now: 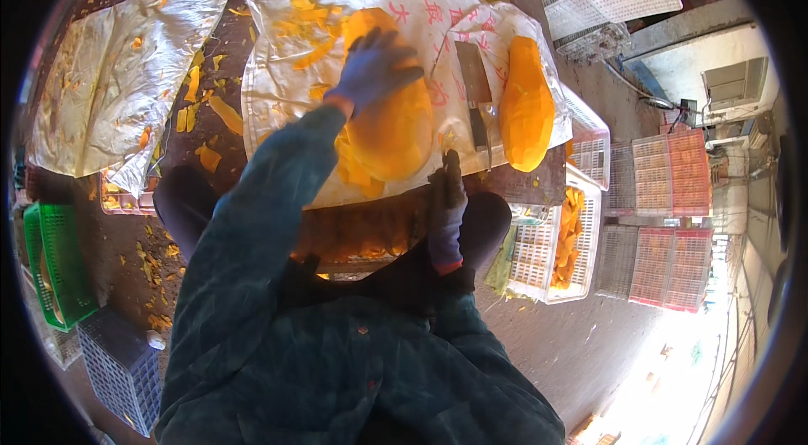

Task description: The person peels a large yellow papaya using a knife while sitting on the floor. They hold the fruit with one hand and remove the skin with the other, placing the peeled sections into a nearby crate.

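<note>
A large peeled orange squash (394, 129) lies on a white woven sack (278, 85) with red printing. My left hand (379, 69), in a bluish glove and blurred, rests over its upper part with fingers spread. My right hand (449, 205), gloved with dark fingers, is at the sack's near edge by my knee; whether it holds something is unclear. A broad-bladed knife (473, 75) with a dark handle lies right of the large squash. Farther right is a narrower peeled squash (527, 107). Orange peel strips (309, 15) are scattered at the sack's upper left.
A second sack (120, 79) covers the left of the dark table (221, 53). Right of my knee stands a white plastic crate (587, 243) with orange pieces. Stacked crates (656, 173) are farther right; green (69, 268) and blue-grey (123, 363) crates stand lower left.
</note>
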{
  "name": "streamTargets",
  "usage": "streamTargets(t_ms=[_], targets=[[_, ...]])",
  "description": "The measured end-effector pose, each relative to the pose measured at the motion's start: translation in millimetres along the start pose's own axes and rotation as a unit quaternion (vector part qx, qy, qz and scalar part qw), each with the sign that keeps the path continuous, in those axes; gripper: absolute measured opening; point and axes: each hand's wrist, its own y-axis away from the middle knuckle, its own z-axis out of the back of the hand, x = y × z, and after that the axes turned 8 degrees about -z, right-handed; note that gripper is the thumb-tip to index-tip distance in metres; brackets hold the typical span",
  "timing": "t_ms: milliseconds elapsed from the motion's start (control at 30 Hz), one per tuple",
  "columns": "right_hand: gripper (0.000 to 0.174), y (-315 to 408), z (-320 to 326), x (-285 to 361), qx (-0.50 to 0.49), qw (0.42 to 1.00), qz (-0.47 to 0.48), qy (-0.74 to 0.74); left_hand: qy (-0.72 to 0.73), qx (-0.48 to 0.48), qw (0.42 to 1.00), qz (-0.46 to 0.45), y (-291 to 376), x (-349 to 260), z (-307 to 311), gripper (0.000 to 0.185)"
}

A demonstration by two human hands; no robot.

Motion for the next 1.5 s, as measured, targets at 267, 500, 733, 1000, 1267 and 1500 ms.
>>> streamTargets(t_ms=[267,500,733,1000,1267,1500], targets=[[0.056,75.0,-32.8,-18.6,0.001,0.959,0.098,0.266,0.052,0.042,0.955,0.288,-37.2,42.2,-3.3,0.119],[0.059,62.6,-32.6,13.7,-0.003,0.976,0.086,0.198,0.037,0.045,0.956,0.286,-37.9,47.1,0.0,0.120],[0.042,-97.7,-15.7,78.4,0.193,0.956,0.089,0.204,0.009,0.063,0.958,0.279,-40.9,41.3,-4.9,0.110],[0.043,-80.7,-7.9,46.2,0.257,0.927,0.015,0.273,0.040,0.053,0.959,0.274,-43.2,38.1,-3.8,0.108],[0.058,-41.5,-33.9,18.1,0.131,0.967,0.050,0.213,0.089,0.054,0.976,0.192,-43.3,51.0,-22.9,0.109],[0.088,60.8,-65.4,16.0,-0.038,0.934,0.159,0.317,0.100,0.054,0.973,0.199,-40.7,38.3,-24.5,0.101]])
